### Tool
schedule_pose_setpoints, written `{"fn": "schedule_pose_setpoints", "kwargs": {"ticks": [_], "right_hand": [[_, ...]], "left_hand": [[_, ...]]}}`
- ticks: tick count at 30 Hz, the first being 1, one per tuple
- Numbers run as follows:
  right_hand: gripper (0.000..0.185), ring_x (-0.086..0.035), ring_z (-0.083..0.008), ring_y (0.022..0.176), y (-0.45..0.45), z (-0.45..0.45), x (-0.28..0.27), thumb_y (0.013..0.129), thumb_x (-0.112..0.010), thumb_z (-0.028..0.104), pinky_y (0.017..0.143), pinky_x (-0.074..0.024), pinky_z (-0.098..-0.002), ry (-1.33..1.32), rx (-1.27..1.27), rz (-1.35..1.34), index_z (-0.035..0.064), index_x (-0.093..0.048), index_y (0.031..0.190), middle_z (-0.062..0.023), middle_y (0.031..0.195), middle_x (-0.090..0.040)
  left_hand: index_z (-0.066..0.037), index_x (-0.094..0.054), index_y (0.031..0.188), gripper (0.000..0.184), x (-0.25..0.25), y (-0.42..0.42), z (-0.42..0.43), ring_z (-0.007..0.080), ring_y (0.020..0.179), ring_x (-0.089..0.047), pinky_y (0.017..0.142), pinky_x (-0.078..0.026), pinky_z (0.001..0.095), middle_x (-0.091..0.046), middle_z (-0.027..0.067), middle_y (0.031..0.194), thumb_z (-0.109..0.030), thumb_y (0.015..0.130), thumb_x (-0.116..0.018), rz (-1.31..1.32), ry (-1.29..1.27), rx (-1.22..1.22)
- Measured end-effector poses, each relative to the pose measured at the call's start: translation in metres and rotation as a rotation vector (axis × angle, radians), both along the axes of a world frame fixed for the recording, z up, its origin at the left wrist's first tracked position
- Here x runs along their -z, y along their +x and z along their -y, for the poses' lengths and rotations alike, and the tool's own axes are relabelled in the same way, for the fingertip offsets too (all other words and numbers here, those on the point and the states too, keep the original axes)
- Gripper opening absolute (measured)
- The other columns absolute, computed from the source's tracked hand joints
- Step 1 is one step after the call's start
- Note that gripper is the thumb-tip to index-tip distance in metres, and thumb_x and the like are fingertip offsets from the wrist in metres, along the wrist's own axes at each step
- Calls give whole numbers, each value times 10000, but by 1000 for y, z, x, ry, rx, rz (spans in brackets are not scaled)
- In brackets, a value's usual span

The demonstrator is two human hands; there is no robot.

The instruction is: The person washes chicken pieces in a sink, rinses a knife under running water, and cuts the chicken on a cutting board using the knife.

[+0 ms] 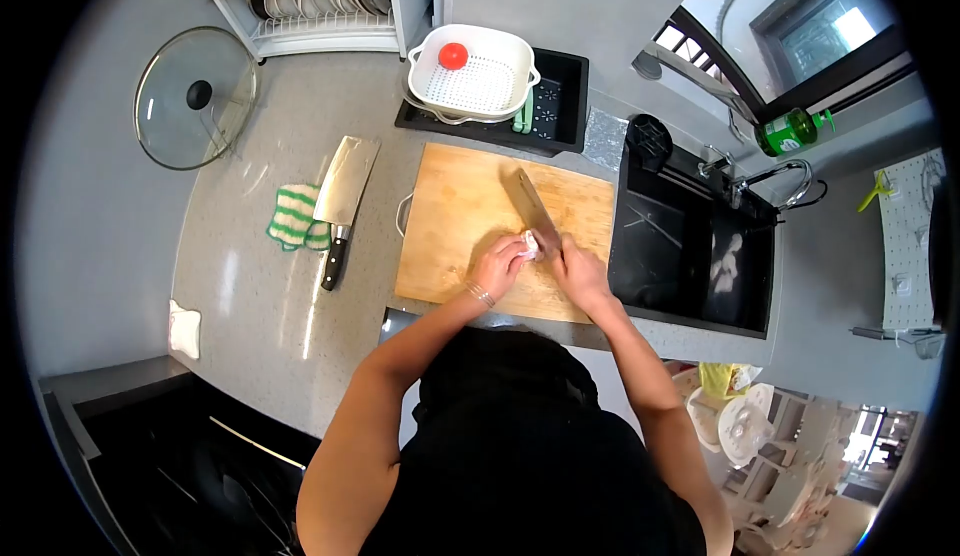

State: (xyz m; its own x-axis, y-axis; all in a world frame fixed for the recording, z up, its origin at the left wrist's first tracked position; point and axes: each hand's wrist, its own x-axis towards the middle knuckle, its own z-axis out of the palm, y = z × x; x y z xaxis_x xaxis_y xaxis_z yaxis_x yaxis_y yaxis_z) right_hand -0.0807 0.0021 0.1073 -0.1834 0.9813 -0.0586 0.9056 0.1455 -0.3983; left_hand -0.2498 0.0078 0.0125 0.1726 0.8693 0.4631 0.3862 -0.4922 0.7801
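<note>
Cutting at a pale piece (529,243): seemingly early, most left to do.
Right hand (582,274), grip closed on the knife (531,202); left hand (500,264) pinches the piece over the board (450,196). No slices discernible.

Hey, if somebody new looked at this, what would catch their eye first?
Probably the bright red round thing in the white basket, just beyond the wooden board. Next, over the board, the right hand grips a knife while the left hand holds a small pale piece by the blade. Left of the board, a large cleaver lies on the grey counter.
</note>
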Motion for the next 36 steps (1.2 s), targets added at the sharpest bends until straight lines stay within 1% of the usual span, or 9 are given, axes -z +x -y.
{"fn": "schedule_pose_setpoints", "kwargs": {"ticks": [1, 4, 7, 10, 20, 23, 27, 31, 36], "right_hand": [[221, -603, -392, 623, -11, -1, -24, 896, -503, 213, 580, -458, -491, 13, -5, 99, -7, -490, 915, -223, 722, -619], [179, -600, -381, 607, -34, 1, -100, 878, -531, 174, 545, -459, -468, 245, 33, -63, 0, -489, 890, -213, 675, -602], [163, -588, -376, 551, -37, 7, -100, 885, -529, 158, 466, -446, -441, 512, 31, -159, 8, -467, 869, -201, 607, -565], [153, -605, -402, 596, -23, 19, 10, 844, -526, 148, 532, -469, -500, 59, 94, 139, 8, -481, 883, -225, 650, -599], [210, -612, -423, 659, 3, 9, 13, 872, -503, 209, 627, -477, -529, -66, 54, -13, 7, -478, 925, -246, 713, -620], [197, -603, -413, 623, -1, 5, -24, 880, -501, 197, 579, -474, -507, -25, 29, 68, 10, -460, 928, -225, 703, -614], [195, -585, -396, 550, -28, 11, -84, 877, -509, 195, 504, -458, -490, 228, 68, -98, 14, -442, 909, -207, 640, -600], [210, -606, -388, 566, -17, 20, 24, 842, -519, 178, 532, -478, -488, -8, 77, 142, 4, -452, 937, -215, 649, -613], [276, -614, -411, 613, -18, 34, 32, 829, -527, 177, 593, -488, -503, -129, 103, 137, -15, -453, 1012, -224, 683, -625]], "left_hand": [[-5, -636, 871, 134, 1, 0, 1, 306, 889, -611, 770, -510, 369, -630, 136, 958, 5, 740, -664, 10, 0, -2], [-6, -638, 875, 142, 5, 0, 1, 302, 880, -614, 762, -510, 370, -631, 128, 957, -1, 736, -670, -34, -24, 12], [-14, -643, 869, 135, 0, 0, 2, 296, 884, -614, 759, -509, 369, -632, 123, 953, -13, 737, -670, -47, -23, 5], [-16, -644, 870, 128, -4, 2, -2, 300, 888, -612, 766, -508, 370, -633, 125, 956, -16, 743, -663, -29, -1, -8], [-9, -626, 916, 171, 3, 1, 1, 330, 915, -600, 792, -504, 381, -621, 145, 993, 11, 748, -643, -17, -39, 16], [-5, -629, 901, 166, -3, -1, -3, 325, 898, -605, 783, -506, 377, -624, 147, 985, 18, 739, -653, -13, -12, 18], [-6, -634, 886, 150, -4, 1, -1, 320, 890, -606, 778, -506, 379, -625, 144, 981, 20, 739, -654, -5, -35, 31], [-3, -637, 866, 130, -3, 1, 1, 318, 888, -606, 777, -506, 372, -627, 139, 970, 18, 739, -657, -27, -44, 20], [3, -631, 871, 133, -14, -1, 0, 318, 892, -606, 775, -506, 371, -628, 137, 964, 22, 742, -655, -34, -33, 35]]}}
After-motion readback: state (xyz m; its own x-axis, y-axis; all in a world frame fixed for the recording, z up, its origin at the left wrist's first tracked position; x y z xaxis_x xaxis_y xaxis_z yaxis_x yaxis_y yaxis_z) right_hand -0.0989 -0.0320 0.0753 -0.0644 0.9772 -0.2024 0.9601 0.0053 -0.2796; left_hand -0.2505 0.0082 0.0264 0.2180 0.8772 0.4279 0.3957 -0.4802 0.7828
